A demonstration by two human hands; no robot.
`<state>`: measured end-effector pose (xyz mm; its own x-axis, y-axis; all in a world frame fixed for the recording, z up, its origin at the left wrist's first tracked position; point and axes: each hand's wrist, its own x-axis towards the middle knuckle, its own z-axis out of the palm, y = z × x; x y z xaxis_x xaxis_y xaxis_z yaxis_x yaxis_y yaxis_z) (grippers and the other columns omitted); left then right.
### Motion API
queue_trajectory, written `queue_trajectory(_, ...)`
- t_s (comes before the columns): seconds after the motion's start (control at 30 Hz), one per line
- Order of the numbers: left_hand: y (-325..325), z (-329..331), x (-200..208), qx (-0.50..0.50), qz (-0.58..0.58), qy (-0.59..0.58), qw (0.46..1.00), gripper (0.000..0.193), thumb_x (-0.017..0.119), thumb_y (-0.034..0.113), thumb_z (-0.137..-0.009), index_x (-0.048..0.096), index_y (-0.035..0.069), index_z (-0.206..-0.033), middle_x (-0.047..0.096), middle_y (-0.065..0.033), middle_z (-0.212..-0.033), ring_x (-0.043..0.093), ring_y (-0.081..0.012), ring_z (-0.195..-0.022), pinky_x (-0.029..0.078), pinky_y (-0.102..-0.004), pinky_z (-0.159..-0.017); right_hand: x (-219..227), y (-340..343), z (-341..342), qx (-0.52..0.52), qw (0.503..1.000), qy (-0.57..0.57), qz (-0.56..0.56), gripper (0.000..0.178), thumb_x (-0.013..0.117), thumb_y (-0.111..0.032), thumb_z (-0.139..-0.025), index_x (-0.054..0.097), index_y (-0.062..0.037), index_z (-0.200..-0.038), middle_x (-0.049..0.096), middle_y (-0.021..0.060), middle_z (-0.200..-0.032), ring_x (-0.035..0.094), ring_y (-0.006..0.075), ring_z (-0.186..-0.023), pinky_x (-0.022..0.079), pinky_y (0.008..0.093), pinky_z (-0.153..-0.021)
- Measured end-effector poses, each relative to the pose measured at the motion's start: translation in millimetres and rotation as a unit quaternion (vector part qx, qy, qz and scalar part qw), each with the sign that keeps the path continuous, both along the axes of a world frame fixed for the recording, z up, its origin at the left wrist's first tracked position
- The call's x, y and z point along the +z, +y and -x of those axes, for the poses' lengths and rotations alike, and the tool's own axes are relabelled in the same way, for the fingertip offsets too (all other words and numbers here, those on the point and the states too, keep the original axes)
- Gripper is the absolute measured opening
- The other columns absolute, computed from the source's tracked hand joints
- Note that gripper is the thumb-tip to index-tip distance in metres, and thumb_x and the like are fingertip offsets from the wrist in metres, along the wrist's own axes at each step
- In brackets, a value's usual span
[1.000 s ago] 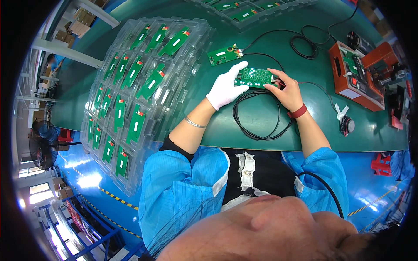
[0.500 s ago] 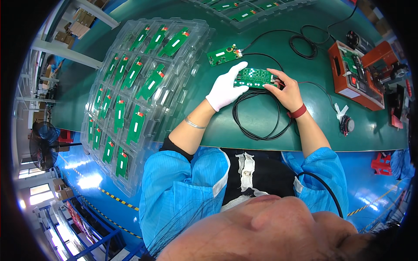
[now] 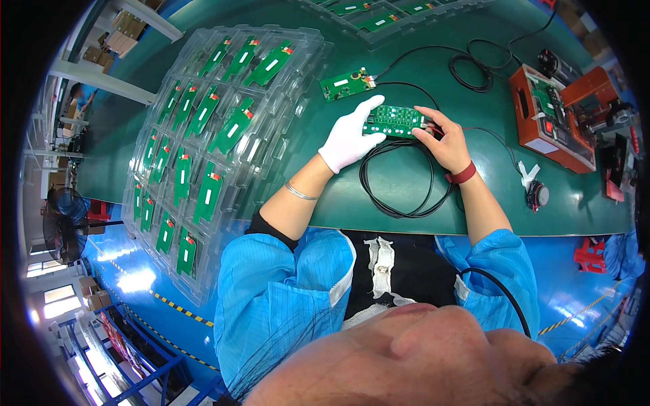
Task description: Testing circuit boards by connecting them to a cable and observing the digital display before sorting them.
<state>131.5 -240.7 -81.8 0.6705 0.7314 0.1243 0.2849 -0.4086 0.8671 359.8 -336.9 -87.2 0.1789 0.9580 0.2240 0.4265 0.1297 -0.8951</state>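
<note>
Both my hands hold a green circuit board (image 3: 395, 122) between them, just above the table. My left hand (image 3: 350, 137), in a white glove, grips the board's left end between thumb and fingers. My bare right hand (image 3: 445, 140), with a red wristband, pinches the right end, where a connector and thin wires show partly behind the fingers. A coiled black cable (image 3: 399, 203) lies on the table under and in front of the board. Beyond my left hand rests a second green board (image 3: 347, 85) with a cable plugged into its right side.
On the left, a clear plastic tray (image 3: 271, 145) holds several green boards and overhangs the table's front edge. An orange test fixture (image 3: 552, 115) stands at right, with a small round speaker (image 3: 538, 195) nearer me. Another tray (image 3: 325, 15) lies at the far edge; a cable coil (image 3: 472, 73) sits behind.
My hands keep their hold on the circuit board in nearly the same place. The whole view has shifted very slightly; nothing has been picked up or let go.
</note>
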Motion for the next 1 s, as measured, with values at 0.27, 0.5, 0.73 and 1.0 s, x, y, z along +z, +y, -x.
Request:
queue_trajectory(0.27, -3.0, -0.6, 1.0, 0.005, -0.016, 0.002, 1.000, 0.075, 0.070, 0.006, -0.077, 0.045, 0.009, -0.147, 0.060, -0.0129, -0.136, 0.065, -0.0281, -0.106, 0.053, -0.0346, -0.089, 4.1, -0.6, 4.4, -0.016, 1.000, -0.023, 0.012, 0.047, 0.076, -0.002, -0.078, 0.066, -0.0027, -0.125, 0.071, 0.0042, -0.100, 0.055, 0.0094, -0.074, 0.049, 0.0212, -0.072)
queue_trajectory(0.5, -2.8, 0.0, 1.5, 0.008, -0.004, 0.010, 1.000, 0.075, 0.070, 0.005, -0.077, 0.044, 0.009, -0.147, 0.060, -0.0139, -0.136, 0.066, -0.0277, -0.104, 0.053, -0.0342, -0.088, 5.7, -0.6, 4.7, -0.010, 0.999, -0.036, 0.017, 0.047, 0.074, -0.002, -0.080, 0.065, -0.0023, -0.126, 0.071, 0.0051, -0.104, 0.057, 0.0106, -0.077, 0.049, 0.0217, -0.075)
queue_trajectory(0.73, 0.9, 1.6, -3.1, -0.001, -0.020, -0.006, 1.000, 0.075, 0.070, 0.005, -0.077, 0.044, 0.009, -0.148, 0.061, -0.0143, -0.134, 0.065, -0.0269, -0.102, 0.053, -0.0332, -0.087, 6.0, -2.0, -11.3, 0.079, 0.996, 0.039, 0.024, 0.049, 0.067, 0.000, -0.083, 0.061, -0.0023, -0.132, 0.069, 0.0072, -0.111, 0.059, 0.0126, -0.086, 0.049, 0.0233, -0.082)
queue_trajectory(1.0, 6.9, 10.0, 18.8, -0.053, 0.030, 0.024, 0.998, 0.072, 0.061, 0.003, -0.082, 0.040, 0.008, -0.151, 0.068, -0.0131, -0.101, 0.063, -0.0188, -0.077, 0.053, -0.0283, -0.073, -1.6, 0.7, -14.7, 0.085, 0.994, 0.068, -0.002, 0.051, 0.058, 0.005, -0.085, 0.060, -0.0031, -0.135, 0.067, 0.0085, -0.115, 0.056, 0.0135, -0.088, 0.047, 0.0235, -0.080)
